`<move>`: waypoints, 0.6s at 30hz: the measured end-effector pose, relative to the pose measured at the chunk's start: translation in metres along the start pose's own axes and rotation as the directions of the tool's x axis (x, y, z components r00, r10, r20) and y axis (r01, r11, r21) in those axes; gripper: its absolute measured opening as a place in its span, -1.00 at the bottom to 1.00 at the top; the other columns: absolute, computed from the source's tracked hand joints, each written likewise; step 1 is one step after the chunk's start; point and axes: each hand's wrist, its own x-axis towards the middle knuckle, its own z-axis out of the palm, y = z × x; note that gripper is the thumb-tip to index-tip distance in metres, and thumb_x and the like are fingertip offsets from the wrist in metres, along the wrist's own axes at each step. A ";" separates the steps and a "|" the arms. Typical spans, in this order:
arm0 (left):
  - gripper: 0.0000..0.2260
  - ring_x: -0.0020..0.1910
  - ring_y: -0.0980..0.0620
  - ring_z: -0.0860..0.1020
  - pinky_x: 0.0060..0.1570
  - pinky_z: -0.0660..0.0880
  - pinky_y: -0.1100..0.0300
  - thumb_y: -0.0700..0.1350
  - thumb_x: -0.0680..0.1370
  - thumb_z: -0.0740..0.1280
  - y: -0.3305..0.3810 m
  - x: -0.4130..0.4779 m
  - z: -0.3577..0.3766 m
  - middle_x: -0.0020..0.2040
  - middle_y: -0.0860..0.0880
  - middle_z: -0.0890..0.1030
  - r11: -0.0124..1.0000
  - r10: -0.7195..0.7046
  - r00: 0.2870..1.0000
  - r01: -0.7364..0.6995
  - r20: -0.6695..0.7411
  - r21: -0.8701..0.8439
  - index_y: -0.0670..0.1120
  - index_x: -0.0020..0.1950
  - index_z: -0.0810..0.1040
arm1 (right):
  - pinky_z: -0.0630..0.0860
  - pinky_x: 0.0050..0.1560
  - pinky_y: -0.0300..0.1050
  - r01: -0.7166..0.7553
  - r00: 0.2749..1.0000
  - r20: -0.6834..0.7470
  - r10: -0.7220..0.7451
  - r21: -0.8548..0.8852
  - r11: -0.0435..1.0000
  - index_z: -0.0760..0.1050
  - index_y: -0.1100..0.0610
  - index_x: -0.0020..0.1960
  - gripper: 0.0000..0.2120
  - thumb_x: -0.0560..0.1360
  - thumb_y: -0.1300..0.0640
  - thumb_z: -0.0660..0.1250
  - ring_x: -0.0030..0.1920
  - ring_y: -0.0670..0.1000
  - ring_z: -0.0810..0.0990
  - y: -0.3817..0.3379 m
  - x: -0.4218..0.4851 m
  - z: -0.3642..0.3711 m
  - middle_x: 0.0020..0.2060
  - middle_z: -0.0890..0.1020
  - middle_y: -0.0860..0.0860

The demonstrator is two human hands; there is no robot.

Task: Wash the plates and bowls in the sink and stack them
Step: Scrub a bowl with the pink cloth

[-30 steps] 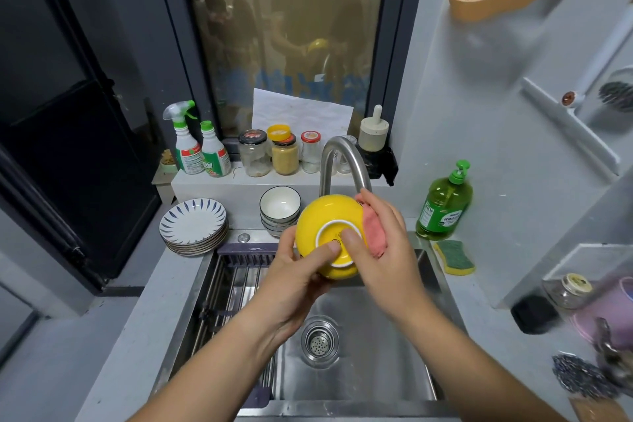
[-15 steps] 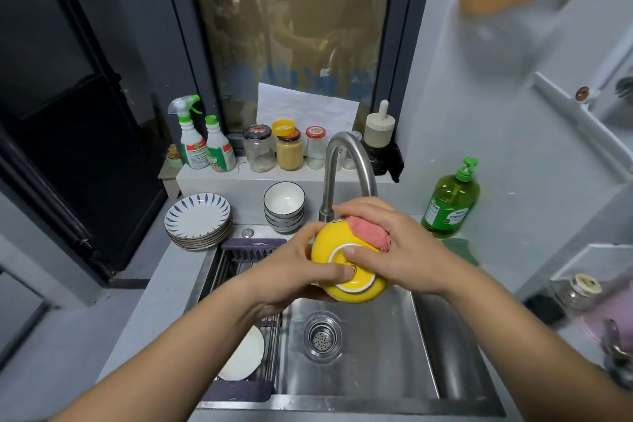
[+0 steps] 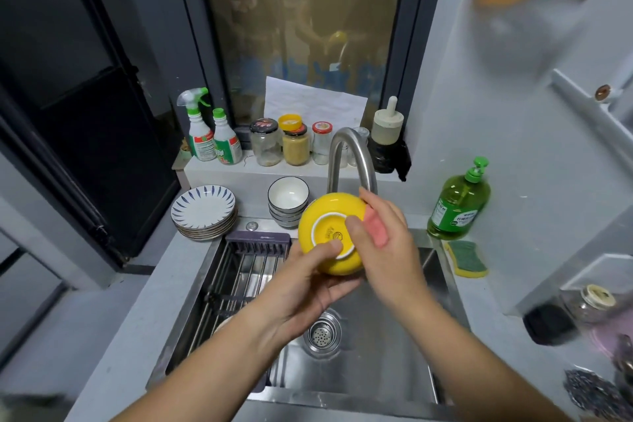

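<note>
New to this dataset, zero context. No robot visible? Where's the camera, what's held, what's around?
No robot: a person's bare hands, filmed by one wide-angle camera worn on the head, looking down over a steel sink. The left hand grips a yellow bowl, its base facing the camera, thumb on that base. The right hand holds a pink cloth against the bowl's side. On the counter behind, stacked plates and stacked bowls stand left of the faucet; a green soap bottle and a sponge are to the right.

Yellow bowl, pink sponge, blue-striped plates
</note>
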 end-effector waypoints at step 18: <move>-0.44 -0.03 -0.07 0.68 -0.15 0.67 -0.05 -0.16 0.37 0.49 0.026 -0.017 -0.040 0.06 -0.08 0.67 0.937 0.147 0.980 -0.095 -0.134 0.335 -0.08 0.37 0.48 | 0.35 0.34 -0.34 0.040 0.937 0.350 -0.012 -0.072 0.997 0.52 -0.04 0.35 -0.66 0.62 -0.07 0.22 0.26 -0.33 0.45 0.002 0.020 0.022 0.26 0.53 -0.11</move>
